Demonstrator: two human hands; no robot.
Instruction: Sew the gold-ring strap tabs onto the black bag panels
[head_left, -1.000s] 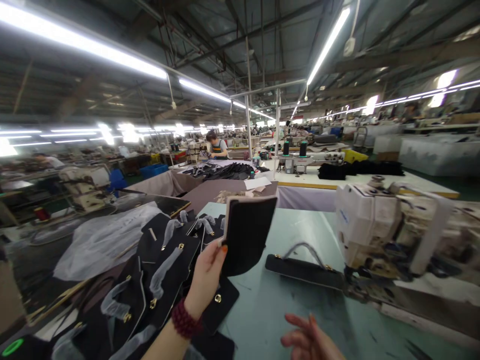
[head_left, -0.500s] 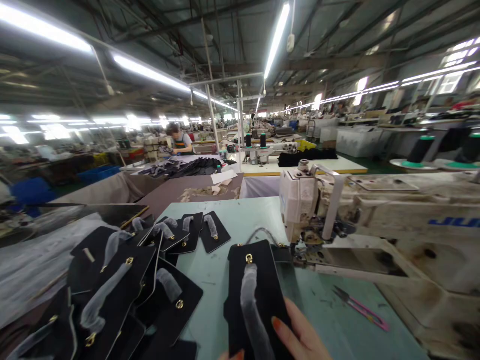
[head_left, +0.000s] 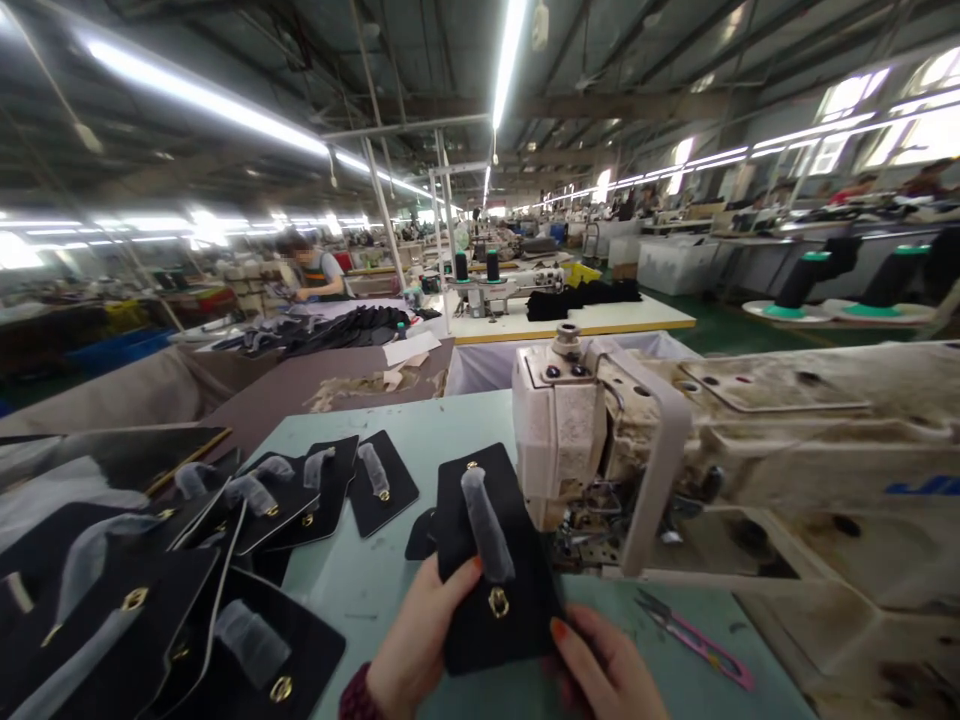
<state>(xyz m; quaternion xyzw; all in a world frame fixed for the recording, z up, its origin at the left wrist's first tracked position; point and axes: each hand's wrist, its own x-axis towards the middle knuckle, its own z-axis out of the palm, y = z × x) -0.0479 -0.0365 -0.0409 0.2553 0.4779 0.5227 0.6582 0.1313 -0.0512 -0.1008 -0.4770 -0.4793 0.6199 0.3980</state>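
Both hands hold a black panel point(head_left: 480, 640), with a plastic-wrapped handle point(head_left: 487, 525) and gold ring fittings on its face. My left hand point(head_left: 420, 630) grips its left edge, thumb on top. At the lower right corner, my right hand point(head_left: 604, 665) pinches the panel, its fingers partly hidden beneath. Just behind the panel's right edge stands the sewing machine head point(head_left: 559, 430). A smaller dark piece point(head_left: 421, 535) shows behind the panel's left side. Similar black panels point(head_left: 311, 620) with wrapped handles lie piled to the left.
Pink-handled thread snips point(head_left: 697, 640) lie right of my right hand on the green table point(head_left: 352, 590). Paper scraps point(head_left: 409, 348) rest on the brown surface beyond. Thread cones point(head_left: 802, 285) stand at the right. A person point(head_left: 315, 265) sits at a far workstation.
The panel has moved up and away toward the sewing machine, showing its lower fitting and edge. My left hand has come fully into view on its left side. The camera view has turned right.
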